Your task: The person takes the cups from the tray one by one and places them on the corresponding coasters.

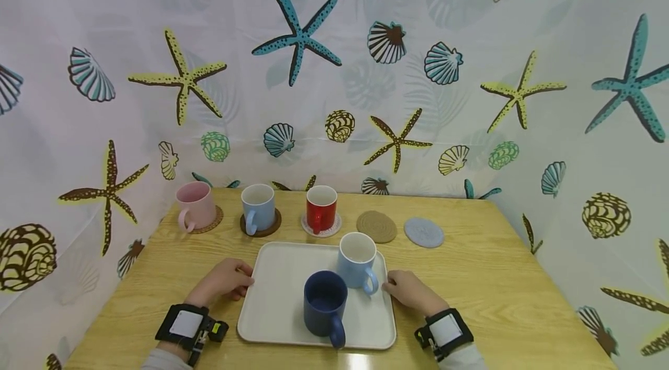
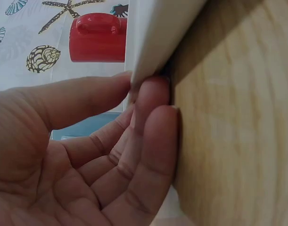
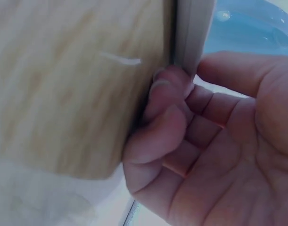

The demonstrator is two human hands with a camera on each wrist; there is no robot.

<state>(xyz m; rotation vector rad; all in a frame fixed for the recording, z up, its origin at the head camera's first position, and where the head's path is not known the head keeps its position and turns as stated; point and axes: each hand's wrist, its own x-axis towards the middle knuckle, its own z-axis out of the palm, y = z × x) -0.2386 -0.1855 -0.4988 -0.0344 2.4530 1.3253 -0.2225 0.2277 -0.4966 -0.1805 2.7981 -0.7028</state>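
A white rectangular tray [image 1: 277, 294] lies on the wooden table, carrying a navy mug [image 1: 319, 312] near its front and a light blue mug [image 1: 351, 271] toward its back right. At the tray's left edge, my left hand [image 1: 227, 278] pinches the rim; in the left wrist view the thumb [image 2: 96, 96] is against the rim and fingertips tuck beneath it. My right hand [image 1: 414, 290] grips the opposite edge, its curled fingers [image 3: 155, 141] under the rim in the right wrist view. Both mugs stand upright, handles turned toward the front right.
Behind the tray, a pink mug [image 1: 195, 204], another light blue mug [image 1: 258, 205] and a red mug [image 1: 320, 207] stand on round coasters. Right of them lie a tan coaster [image 1: 376, 226] and a grey-blue coaster [image 1: 424, 232]. A patterned curtain [image 1: 324, 91] encloses the table [image 1: 496, 294].
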